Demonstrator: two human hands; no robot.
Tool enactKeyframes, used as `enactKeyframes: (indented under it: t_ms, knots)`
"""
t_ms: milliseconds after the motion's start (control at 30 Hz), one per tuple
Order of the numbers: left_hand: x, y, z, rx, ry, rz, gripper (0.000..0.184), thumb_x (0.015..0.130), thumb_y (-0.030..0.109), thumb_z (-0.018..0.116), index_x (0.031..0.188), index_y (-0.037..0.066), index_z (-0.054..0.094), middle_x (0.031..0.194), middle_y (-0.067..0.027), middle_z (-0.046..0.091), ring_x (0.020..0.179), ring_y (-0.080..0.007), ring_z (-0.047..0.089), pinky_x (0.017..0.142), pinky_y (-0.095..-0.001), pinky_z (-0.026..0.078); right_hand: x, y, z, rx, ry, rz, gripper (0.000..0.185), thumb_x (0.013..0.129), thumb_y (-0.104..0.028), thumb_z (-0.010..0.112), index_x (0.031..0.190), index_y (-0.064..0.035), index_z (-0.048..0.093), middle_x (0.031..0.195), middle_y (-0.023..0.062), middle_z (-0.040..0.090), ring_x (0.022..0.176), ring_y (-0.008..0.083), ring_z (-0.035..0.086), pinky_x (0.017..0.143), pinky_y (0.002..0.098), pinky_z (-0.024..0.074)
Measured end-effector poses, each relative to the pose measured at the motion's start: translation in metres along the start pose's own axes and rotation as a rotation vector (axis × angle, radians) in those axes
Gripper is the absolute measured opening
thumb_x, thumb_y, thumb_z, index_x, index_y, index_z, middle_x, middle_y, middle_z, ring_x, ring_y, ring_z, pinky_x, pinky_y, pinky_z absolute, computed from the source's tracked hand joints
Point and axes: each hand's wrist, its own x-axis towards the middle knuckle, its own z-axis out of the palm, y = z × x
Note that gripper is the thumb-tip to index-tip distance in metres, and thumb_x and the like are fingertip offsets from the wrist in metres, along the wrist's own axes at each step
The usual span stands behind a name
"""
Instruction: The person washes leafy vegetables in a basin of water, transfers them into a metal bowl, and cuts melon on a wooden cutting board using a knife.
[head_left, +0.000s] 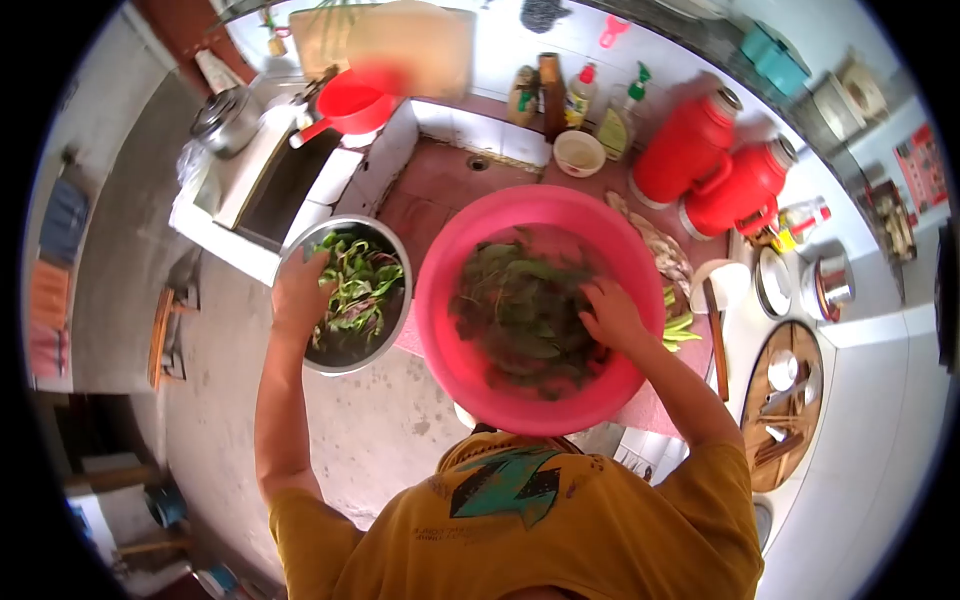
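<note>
My left hand (302, 292) reaches over the left rim of a metal bowl (398, 322), its fingers curled into leafy greens (362, 282) with reddish stems. Some fingertips are hidden among the leaves. To the right of the bowl is a large pink plastic basin (440, 355), where a mass of darker greens (520, 310) lies, slightly blurred. Over the basin's right side, my right hand (612, 315) touches the edge of this mass. Its thumb and fingers are apart, with nothing seen gripped between them.
Behind the basin stand a small bowl (579, 153), bottles (580, 95) and two red thermos flasks (690, 145). A red dipper (355, 103) rests by the sink (285, 190) at the back left. A round wooden board (755, 420) with utensils lies at right, beyond a knife-like wooden-handled tool (717, 345).
</note>
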Motion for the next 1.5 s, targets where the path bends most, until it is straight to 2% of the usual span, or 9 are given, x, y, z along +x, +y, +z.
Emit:
enactKeyframes:
  t_ms: [133,233,367,600,833,1033,1233,1333,1500]
  knots:
    - [0.010,0.107,0.016,-0.507,0.027,0.204,0.033,0.080,0.018,0.064,0.111,0.007,0.061,0.105,-0.0135,0.064,0.099,-0.0310,0.061,0.086,-0.0419,0.048,0.050,0.016,0.014,-0.020,0.024,0.147,0.046,0.079,-0.028,0.064,0.118,-0.0046,0.054,0.126,0.0180,0.051,0.116,0.0357,0.048,0.092,0.0467,0.0444]
    - [0.030,0.183,0.085,-0.263,-0.233,0.377,0.038,0.084,0.024,0.060,0.118,0.008,0.056,0.107,-0.0166,0.061,0.103,-0.0347,0.058,0.087,-0.0426,0.048,0.092,0.021,0.021,0.178,-0.283,0.472,0.049,0.085,-0.038,0.056,0.121,-0.0050,0.053,0.129,0.0171,0.050,0.118,0.0358,0.048,0.092,0.0492,0.0436]
    - [0.060,0.259,0.111,-0.120,-0.443,0.202,0.055,0.088,0.043,0.052,0.133,0.012,0.047,0.130,-0.0198,0.045,0.116,-0.0386,0.049,0.096,-0.0449,0.044,0.108,0.003,0.036,0.045,-0.307,0.510,0.060,0.084,-0.052,0.051,0.127,-0.0100,0.051,0.134,0.0165,0.047,0.121,0.0386,0.045,0.097,0.0515,0.0398]
    - [0.053,0.262,0.143,-0.076,-0.685,0.428,0.065,0.086,0.060,0.045,0.140,0.025,0.041,0.146,-0.0214,0.030,0.128,-0.0401,0.040,0.101,-0.0487,0.039,0.082,0.016,0.038,-0.025,-0.521,0.342,0.078,0.079,-0.064,0.050,0.138,-0.0128,0.043,0.142,0.0206,0.035,0.128,0.0425,0.037,0.102,0.0536,0.0347]
    - [0.001,0.244,0.099,-0.099,-0.897,0.635,0.096,0.062,0.078,0.060,0.139,0.022,0.044,0.141,-0.0265,0.032,0.126,-0.0417,0.041,0.102,-0.0472,0.038,0.034,0.005,0.008,0.134,-0.793,0.132,0.099,0.067,-0.073,0.058,0.143,-0.0130,0.036,0.143,0.0260,0.030,0.128,0.0460,0.034,0.103,0.0531,0.0334]
    - [-0.051,0.236,0.099,-0.034,-0.800,0.725,0.088,0.066,0.054,0.073,0.139,0.017,0.041,0.139,-0.0317,0.030,0.113,-0.0467,0.050,0.094,-0.0464,0.045,-0.019,-0.037,-0.013,-0.201,-0.850,-0.106,0.110,0.063,-0.052,0.076,0.147,-0.0059,0.020,0.143,0.0299,0.025,0.127,0.0471,0.034,0.103,0.0492,0.0349]
    - [-0.067,0.248,0.154,-0.424,-0.698,0.507,0.060,0.079,0.008,0.057,0.137,0.010,0.042,0.115,-0.0221,0.058,0.101,-0.0371,0.060,0.088,-0.0408,0.049,-0.028,-0.029,0.080,0.175,-0.508,0.251,0.076,0.074,-0.015,0.066,0.140,-0.0016,0.030,0.134,0.0290,0.039,0.113,0.0419,0.051,0.091,0.0463,0.0463]
    - [-0.062,0.258,0.168,-1.195,-0.784,0.279,0.059,0.076,-0.007,0.049,0.133,0.007,0.047,0.105,-0.0132,0.064,0.101,-0.0261,0.061,0.086,-0.0354,0.049,-0.022,-0.033,0.075,1.031,-0.386,0.539,0.061,0.074,-0.005,0.060,0.132,-0.0010,0.039,0.117,0.0191,0.055,0.103,0.0328,0.057,0.088,0.0408,0.0487]
    - [-0.042,0.270,0.132,-1.541,-0.772,-0.011,0.054,0.076,-0.008,0.048,0.129,0.004,0.051,0.111,-0.0104,0.062,0.100,-0.0186,0.059,0.086,-0.0314,0.049,-0.012,-0.054,0.023,1.667,-0.221,0.687,0.056,0.071,0.008,0.051,0.126,-0.0021,0.047,0.106,0.0110,0.060,0.101,0.0252,0.058,0.091,0.0382,0.0467]
